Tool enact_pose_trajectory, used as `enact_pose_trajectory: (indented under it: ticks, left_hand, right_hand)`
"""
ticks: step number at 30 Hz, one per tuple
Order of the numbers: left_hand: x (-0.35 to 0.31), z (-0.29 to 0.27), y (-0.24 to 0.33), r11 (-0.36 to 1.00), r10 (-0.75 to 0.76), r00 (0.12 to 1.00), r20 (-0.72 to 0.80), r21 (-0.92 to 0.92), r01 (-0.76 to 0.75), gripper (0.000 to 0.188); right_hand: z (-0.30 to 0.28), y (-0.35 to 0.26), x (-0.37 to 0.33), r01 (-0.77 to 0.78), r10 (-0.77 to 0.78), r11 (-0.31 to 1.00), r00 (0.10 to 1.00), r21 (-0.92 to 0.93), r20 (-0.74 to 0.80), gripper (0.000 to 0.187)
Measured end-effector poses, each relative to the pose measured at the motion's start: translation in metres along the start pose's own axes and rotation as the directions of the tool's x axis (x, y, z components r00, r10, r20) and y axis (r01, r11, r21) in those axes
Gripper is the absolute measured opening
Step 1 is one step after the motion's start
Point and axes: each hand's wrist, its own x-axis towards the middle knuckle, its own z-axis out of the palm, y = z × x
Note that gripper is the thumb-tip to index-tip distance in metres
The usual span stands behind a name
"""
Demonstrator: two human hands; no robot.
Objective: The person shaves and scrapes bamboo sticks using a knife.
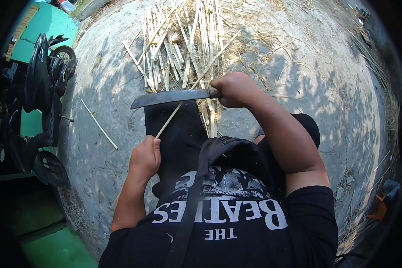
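Note:
My right hand (236, 90) is closed around the short handle of a machete (172, 98). Its dark blade points left, lying roughly level across the view above my black-clad left thigh. In my left hand (145, 159) is the near end of a thin pale strip of split bamboo (169, 120), pinched under the thumb. The strip slants up to the right, passes at the blade and seems to run on over the pile beyond; whether the edge touches it I cannot tell. Several split bamboo strips (186, 76) lie heaped on the ground ahead.
One loose bamboo strip (99, 124) lies on the concrete ground at left. A dark motorcycle (42, 89) stands at the left edge by a green panel (53, 24). Curly shavings (272, 42) litter the ground right of the pile. Something orange (378, 208) sits at far right.

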Motion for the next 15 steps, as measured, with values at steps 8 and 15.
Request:
enact_pose_trajectory:
  ticks: [8,15]
  left_hand:
    - [-0.008,-0.015,-0.003,0.999,0.024,0.999,0.024,0.023,-0.024,0.028]
    - [-0.022,-0.013,-0.011,0.999,0.018,1.000,-0.011,-0.039,-0.019,0.028]
  right_hand:
    - [-0.006,0.042,0.003,-0.312,0.313,0.946,0.950,0.093,-0.001,0.022]
    - [-0.011,0.010,-0.006,-0.014,0.014,0.999,1.000,-0.050,0.007,0.019]
